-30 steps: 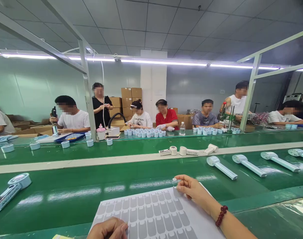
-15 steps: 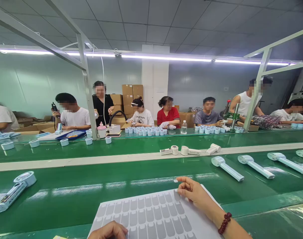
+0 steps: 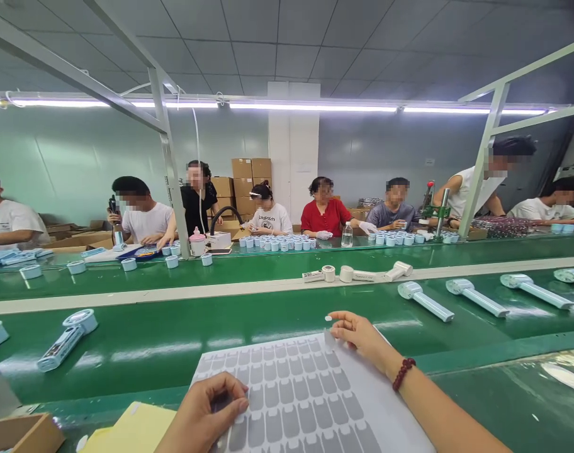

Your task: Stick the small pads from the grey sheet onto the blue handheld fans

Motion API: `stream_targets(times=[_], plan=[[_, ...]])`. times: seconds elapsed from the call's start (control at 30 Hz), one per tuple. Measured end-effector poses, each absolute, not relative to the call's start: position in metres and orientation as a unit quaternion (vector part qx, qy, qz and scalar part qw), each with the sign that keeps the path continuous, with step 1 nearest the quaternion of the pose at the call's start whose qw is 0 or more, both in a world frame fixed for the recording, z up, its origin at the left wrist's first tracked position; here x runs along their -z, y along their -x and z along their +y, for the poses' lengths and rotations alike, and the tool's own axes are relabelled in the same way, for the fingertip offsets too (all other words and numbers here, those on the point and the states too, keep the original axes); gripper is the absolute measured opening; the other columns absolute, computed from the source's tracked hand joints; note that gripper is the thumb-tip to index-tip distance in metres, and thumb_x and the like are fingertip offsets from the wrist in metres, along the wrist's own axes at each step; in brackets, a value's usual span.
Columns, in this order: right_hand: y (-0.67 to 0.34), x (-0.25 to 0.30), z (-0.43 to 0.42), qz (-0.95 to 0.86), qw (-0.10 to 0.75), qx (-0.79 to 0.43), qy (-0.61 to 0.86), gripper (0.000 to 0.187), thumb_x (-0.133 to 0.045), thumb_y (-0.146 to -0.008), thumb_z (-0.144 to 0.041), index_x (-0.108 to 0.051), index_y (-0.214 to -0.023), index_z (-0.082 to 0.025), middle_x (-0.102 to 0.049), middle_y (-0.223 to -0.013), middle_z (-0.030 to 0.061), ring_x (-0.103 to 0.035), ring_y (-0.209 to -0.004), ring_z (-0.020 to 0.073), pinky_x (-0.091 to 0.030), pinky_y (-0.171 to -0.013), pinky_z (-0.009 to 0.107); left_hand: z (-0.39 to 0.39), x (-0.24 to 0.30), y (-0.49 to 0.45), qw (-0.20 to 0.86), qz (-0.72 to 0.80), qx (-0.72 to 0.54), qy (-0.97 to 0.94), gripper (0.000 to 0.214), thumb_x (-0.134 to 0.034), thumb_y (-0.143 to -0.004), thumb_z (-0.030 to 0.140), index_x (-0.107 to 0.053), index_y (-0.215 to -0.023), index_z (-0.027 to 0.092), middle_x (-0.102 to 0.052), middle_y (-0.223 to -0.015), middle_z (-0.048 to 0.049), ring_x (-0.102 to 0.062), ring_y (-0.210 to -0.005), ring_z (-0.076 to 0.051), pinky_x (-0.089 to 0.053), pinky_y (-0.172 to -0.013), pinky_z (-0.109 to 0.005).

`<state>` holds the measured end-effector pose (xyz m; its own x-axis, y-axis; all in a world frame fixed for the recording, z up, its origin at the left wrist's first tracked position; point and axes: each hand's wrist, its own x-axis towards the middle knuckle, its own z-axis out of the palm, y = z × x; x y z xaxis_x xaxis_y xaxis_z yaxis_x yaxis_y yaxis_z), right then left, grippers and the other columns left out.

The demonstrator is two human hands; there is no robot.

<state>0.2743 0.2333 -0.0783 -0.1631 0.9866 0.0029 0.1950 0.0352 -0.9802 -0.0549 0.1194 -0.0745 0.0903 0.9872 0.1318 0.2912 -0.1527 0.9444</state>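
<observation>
A white sheet [image 3: 386, 390] bearing rows of grey stickers [image 3: 298, 389] lies tilted in front of me. My right hand [image 3: 362, 340] is at its far right corner, fingers bent and pinching a grey sticker [image 3: 329, 338] that is lifted there. A small white tab [image 3: 328, 318] shows at that index fingertip. On the wrist is a dark red bead bracelet. Over the left part of the sheet, my left hand [image 3: 214, 406] is curled, thumb and index finger closed together; whatever lies between them is hidden.
A green conveyor belt [image 3: 174, 352] carries light-blue handheld devices [image 3: 67, 340] left and right. White devices [image 3: 357, 274] lie on the pale divider. Yellow paper [image 3: 136, 428] and a cardboard box [image 3: 22, 434] sit lower left. Co-workers sit across, behind rows of blue round parts [image 3: 277, 243].
My left hand has come further into view over the sheet, its thumb and index finger now closed. The right hand keeps hold of the sticker. Devices on the belt have shifted.
</observation>
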Motion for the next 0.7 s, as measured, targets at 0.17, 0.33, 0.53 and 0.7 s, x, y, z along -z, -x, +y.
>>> stream_targets(times=[0.17, 0.33, 0.53, 0.7], plan=[[-0.275, 0.081, 0.237, -0.588, 0.41, -0.482, 0.505, 0.026, -0.064, -0.098, -0.031, -0.062, -0.119, -0.016, -0.067, -0.113, 0.0067, -0.068, -0.092, 0.0194, -0.06, -0.078, 0.037, 0.122, 0.076, 0.055, 0.388, 0.511, -0.42, -0.642, 0.023, -0.072, -0.074, 0.044, -0.066, -0.068, 0.022, -0.069, -0.078, -0.0047, -0.063, -0.084, -0.026, -0.045, -0.081, -0.038], [-0.274, 0.078, 0.238, -0.579, 0.415, -0.482, 0.51, 0.028, -0.064, -0.098, -0.032, -0.062, -0.121, -0.016, -0.066, -0.118, 0.0078, -0.068, -0.097, 0.0211, -0.059, -0.082, 0.04, 0.122, 0.071, 0.057, 0.394, 0.503, -0.409, -0.652, 0.031, -0.069, -0.084, 0.05, -0.065, -0.077, 0.02, -0.07, -0.082, -0.0042, -0.065, -0.091, -0.025, -0.047, -0.091, -0.047], [-0.276, 0.077, 0.232, -0.556, 0.435, -0.486, 0.515, 0.026, -0.067, -0.096, -0.035, -0.064, -0.112, -0.016, -0.068, -0.098, 0.0034, -0.065, -0.076, 0.0149, -0.055, -0.066, 0.029, 0.141, 0.011, 0.071, 0.375, 0.536, -0.378, -0.655, 0.026, -0.066, -0.091, 0.042, -0.069, -0.1, 0.017, -0.072, -0.103, -0.0073, -0.066, -0.102, -0.026, -0.048, -0.098, -0.053], [-0.278, 0.075, 0.226, -0.54, 0.438, -0.494, 0.522, 0.057, -0.088, -0.061, -0.047, -0.07, -0.108, -0.02, -0.065, -0.079, -0.0002, -0.049, -0.06, 0.0124, -0.036, -0.05, 0.025, 0.201, -0.036, 0.154, 0.188, 0.698, -0.38, -0.577, 0.034, -0.07, -0.09, 0.034, -0.064, -0.119, 0.017, -0.062, -0.129, -0.01, -0.059, -0.117, -0.033, -0.048, -0.1, -0.057]])
